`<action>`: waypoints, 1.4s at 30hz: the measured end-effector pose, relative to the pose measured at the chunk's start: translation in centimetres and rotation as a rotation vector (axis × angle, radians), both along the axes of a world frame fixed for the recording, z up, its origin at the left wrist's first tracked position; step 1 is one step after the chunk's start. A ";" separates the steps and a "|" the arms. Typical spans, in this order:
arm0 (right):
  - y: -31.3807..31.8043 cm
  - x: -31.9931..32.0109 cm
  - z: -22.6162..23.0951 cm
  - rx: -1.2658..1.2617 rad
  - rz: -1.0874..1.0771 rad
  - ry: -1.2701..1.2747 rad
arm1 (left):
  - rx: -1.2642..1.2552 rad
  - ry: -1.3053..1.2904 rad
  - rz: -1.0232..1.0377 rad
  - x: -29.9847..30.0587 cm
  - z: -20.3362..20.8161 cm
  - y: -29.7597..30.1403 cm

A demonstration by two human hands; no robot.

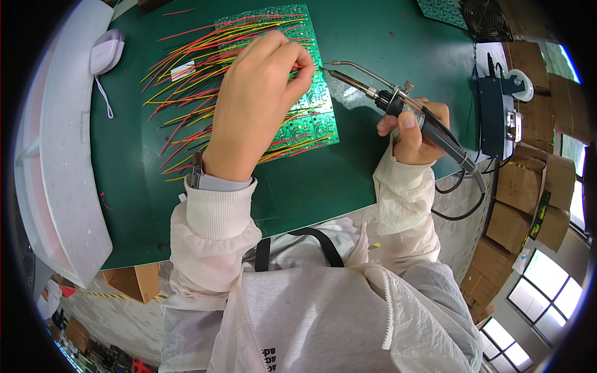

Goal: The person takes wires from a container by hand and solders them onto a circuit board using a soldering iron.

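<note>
A green panel of circuit boards (324,119) lies on the bench. Many red, yellow and black wires (177,102) run from it toward the left. My left hand (255,93) is over the panel, thumb and forefinger pinched on a thin wire, of which a bit of red shows at the fingers. In my right hand (413,133) is a soldering iron (388,99) with a thin curved metal feed tube (364,69) along it. The iron's tip points left at the panel's right edge, close to my left fingertips. Whether it touches the board is too small to tell.
The panel rests on a green bench mat (298,193). A white handheld device with a strap (107,53) lies at left, beside a long white foam piece (53,143). At right stand a blue box-shaped unit (493,118), a small black fan (487,18) and cardboard boxes (519,180).
</note>
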State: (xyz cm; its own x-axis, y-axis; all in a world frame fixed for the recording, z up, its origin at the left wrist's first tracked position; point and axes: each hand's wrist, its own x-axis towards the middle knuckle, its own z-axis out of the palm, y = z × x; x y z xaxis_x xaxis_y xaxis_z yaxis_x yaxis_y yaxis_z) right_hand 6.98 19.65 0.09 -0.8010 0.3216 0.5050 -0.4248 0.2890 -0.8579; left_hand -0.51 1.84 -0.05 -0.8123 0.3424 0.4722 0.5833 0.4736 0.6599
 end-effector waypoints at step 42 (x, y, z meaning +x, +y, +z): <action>0.3 0.1 -0.1 0.111 -0.035 0.077 | -0.075 0.082 -0.017 -0.1 0.1 0.2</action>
